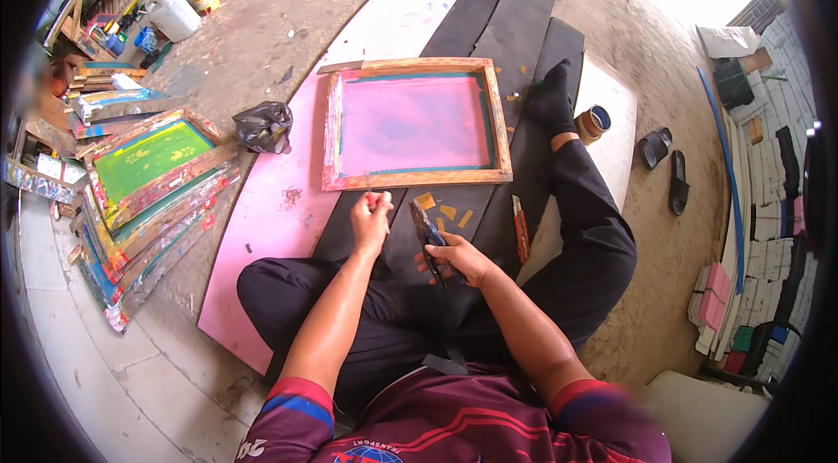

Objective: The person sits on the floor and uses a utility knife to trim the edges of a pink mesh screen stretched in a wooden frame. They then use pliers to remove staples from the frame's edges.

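A wooden screen-printing frame (419, 178) with stretched mesh lies in front of me; pink shows through it, with teal along its inner edges. My right hand (461, 260) grips dark-handled pliers (424, 227), their jaws pointing up toward the frame's near rail. Just below the frame's near-left part, my left hand (372, 223) is closed in a pinch. Whatever its fingertips hold is too small to make out. Brown tape scraps (449, 212) lie between the frame and the pliers. A red utility knife (521, 230) rests to the right, beside my bent leg.
Black boards and a pink board (253, 236) lie under the work. A knotted dark plastic bag (264, 126) sits left of the frame. Paint-stained screens (157, 166) are stacked further left. An open can (593, 123) stands by my foot; black sandals (666, 168) lie beyond.
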### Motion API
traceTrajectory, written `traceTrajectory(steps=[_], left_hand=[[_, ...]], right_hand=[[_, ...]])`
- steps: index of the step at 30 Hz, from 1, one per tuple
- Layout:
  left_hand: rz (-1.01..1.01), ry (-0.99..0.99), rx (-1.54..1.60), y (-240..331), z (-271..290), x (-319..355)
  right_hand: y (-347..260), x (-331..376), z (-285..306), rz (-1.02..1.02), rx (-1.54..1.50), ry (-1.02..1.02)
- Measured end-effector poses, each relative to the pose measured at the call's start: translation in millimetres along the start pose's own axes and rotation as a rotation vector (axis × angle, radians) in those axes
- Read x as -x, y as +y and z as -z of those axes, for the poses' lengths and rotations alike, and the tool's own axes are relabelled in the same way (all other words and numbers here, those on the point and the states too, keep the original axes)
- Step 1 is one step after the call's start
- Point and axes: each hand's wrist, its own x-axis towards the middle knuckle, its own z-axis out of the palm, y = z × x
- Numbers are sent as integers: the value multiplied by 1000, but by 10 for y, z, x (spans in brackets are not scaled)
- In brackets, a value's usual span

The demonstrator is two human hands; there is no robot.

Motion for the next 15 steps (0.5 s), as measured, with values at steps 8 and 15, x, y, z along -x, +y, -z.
traceTrajectory(steps=[8, 15], left_hand=[[78, 555, 142, 210, 813, -547], [200, 803, 217, 176, 1300, -832]], right_hand=[[-39, 63, 511, 165, 67, 478], [-70, 43, 632, 131, 164, 594]])
